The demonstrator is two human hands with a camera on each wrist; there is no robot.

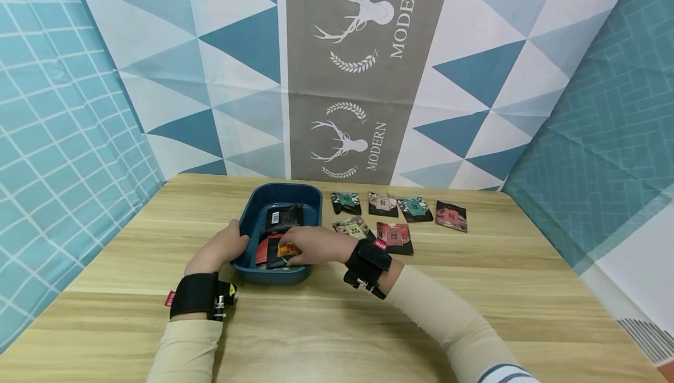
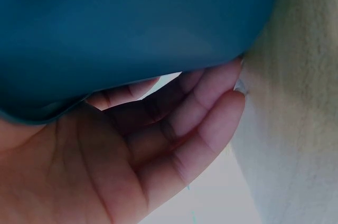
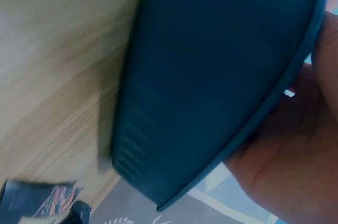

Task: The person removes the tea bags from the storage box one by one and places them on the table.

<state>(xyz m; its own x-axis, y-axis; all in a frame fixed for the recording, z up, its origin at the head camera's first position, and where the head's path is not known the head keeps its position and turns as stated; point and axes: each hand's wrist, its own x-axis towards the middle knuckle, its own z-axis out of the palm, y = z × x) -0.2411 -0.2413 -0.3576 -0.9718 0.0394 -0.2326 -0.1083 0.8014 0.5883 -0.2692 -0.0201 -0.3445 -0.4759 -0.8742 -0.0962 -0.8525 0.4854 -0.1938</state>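
A dark blue plastic bin (image 1: 271,278) stands on the table with several small packets inside. At its left side my left hand (image 1: 218,248) holds the rim; in the left wrist view its curled fingers (image 2: 203,123) lie along the outer wall. My right hand (image 1: 321,244) reaches over the right rim and pinches a black packet with an orange label (image 1: 288,249). Beside that packet lies a red one (image 1: 261,251), and farther back in the bin is a black packet with a barcode (image 1: 284,217). The bin wall hides the right fingertips in the right wrist view.
Right of the bin lie several packets: dark ones with green labels (image 1: 346,200) (image 1: 415,207), a pink-labelled one (image 1: 382,203), red-labelled ones (image 1: 451,216) (image 1: 395,235) and a yellowish-labelled one (image 1: 354,228). A patterned cloth backdrop (image 1: 337,79) rises behind the wooden table (image 1: 295,336).
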